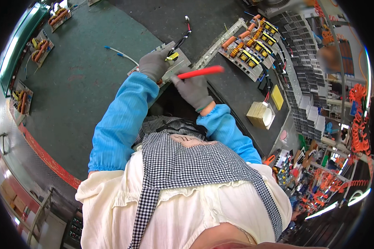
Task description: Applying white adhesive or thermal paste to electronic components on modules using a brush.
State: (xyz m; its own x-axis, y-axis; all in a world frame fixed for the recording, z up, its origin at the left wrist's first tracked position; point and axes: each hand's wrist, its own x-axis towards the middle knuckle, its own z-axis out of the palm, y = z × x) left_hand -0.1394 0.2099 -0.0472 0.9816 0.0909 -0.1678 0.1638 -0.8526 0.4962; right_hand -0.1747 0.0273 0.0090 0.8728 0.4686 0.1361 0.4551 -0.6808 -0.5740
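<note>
My blue sleeves [120, 118] reached forward over a checked apron [187, 162] toward the near edge of a green workbench [91, 87]. My gloved right hand [194, 89] was closed around a red tool [203, 72], its thumb side against the end nearest my other hand. The tool's long axis ran nearly crosswise above the bench's edge, rising slightly to the right; its blurred free end pointed rightward, toward a dark workbench [237, 95].

My gloved left hand [153, 66] was curled over a grey metal unit [180, 64] near that edge, fingertips beside a yellow part [173, 56]; whether they pinched anything, I could not tell. The unit's long axis seemed to slant away to the right. Black cables [178, 42] pointed away from me, and pale wires [122, 54] with blue tips reached left.

On the dark workbench, a cream block [257, 115] sat near the right edge, a yellow pad [277, 97] just beyond it. Farther off, a row of circuit boards [253, 45] stood beside the left edge. Three more boards [40, 52] lined the green bench's left edge.
</note>
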